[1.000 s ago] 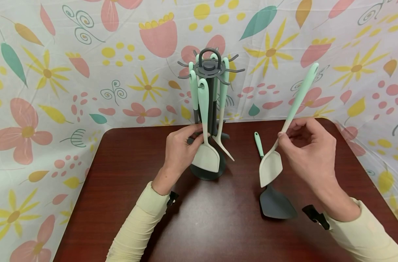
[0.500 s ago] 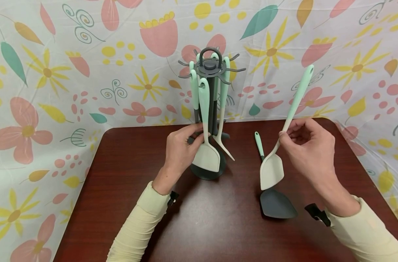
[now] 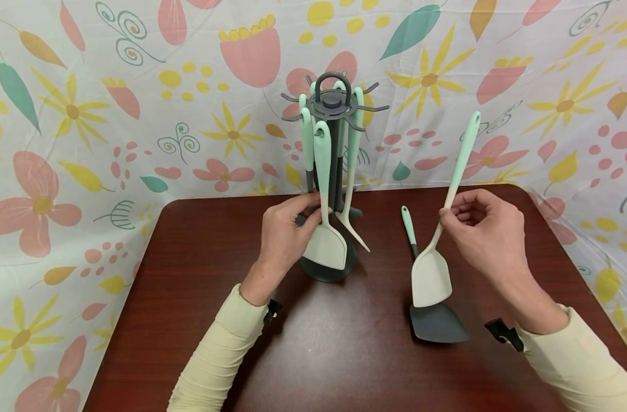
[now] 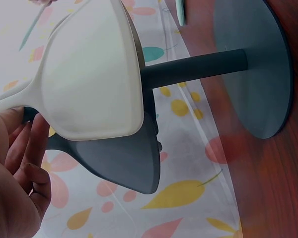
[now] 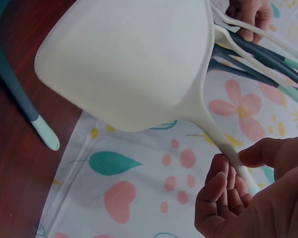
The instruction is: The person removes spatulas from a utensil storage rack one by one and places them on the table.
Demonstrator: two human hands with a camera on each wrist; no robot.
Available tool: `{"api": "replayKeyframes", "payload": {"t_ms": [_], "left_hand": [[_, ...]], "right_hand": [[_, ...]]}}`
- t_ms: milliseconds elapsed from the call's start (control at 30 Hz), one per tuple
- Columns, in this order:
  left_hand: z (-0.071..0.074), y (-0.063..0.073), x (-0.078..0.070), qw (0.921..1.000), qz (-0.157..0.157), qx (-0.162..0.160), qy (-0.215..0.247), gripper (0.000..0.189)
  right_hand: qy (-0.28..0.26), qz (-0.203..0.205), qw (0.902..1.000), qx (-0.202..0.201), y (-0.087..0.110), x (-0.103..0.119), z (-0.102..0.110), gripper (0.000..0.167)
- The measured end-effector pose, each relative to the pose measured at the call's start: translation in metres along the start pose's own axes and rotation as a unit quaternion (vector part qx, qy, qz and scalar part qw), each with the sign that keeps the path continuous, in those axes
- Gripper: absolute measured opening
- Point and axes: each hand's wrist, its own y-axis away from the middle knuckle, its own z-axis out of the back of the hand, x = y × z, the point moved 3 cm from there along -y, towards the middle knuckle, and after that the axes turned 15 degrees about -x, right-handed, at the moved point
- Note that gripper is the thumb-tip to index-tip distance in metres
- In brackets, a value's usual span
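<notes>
A grey utensil stand [image 3: 335, 171] with hooks on top stands at the table's back middle. Several mint-handled utensils hang from it. My left hand [image 3: 287, 229] pinches the neck of a hanging cream spatula [image 3: 326, 247], whose blade [image 4: 89, 74] fills the left wrist view before the stand's round base [image 4: 253, 64]. My right hand [image 3: 480, 229] pinches the thin neck of a second cream spatula [image 3: 430, 278], handle tilted up to the right, blade [image 5: 124, 59] hanging just above a dark grey turner [image 3: 437, 321] that lies on the table.
The dark wood table [image 3: 189, 286] is backed by a floral cloth [image 3: 138, 86] draped round its far and side edges. The turner's mint handle tip [image 3: 406, 217] points toward the back. Black wrist straps [image 3: 504, 333] sit on both cream sleeves.
My right hand has lowered the spatula and stood it more upright; its blade has dropped closer to the dark turner. My left hand and the stand have not moved.
</notes>
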Motion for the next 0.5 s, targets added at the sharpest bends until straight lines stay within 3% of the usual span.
{"api": "replayKeyframes", "payload": {"t_ms": [500], "left_hand": [[0.0,0.0,0.001,1.0,0.003,-0.001,0.004,0.02]], "right_hand": [[0.067,0.003,0.9963,0.053,-0.003,-0.016,-0.001,0.018]]}}
